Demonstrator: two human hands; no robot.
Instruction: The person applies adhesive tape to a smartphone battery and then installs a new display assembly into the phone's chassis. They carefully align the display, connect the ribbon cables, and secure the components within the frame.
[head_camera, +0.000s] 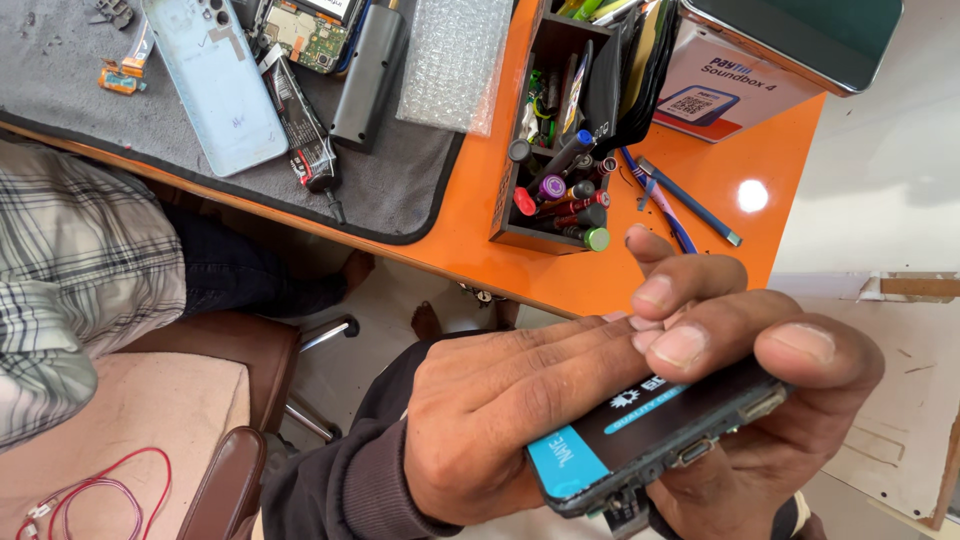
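Here, left hand (500, 400) covering phone (650, 440), right hand (760, 400) partly hidden

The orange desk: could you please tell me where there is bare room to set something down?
Bare orange desk lies right of the pen organiser, beyond the blue pens, and along the front edge. The grey mat is crowded.

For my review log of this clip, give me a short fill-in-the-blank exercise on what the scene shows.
1. Both hands, left hand and right hand, hold a dark ____.
2. The table top is coloured ____.
3. The pens stand in a dark ____ on the table.
4. The light blue phone back cover lies on a grey ____.

Missing words: phone; orange; box; mat
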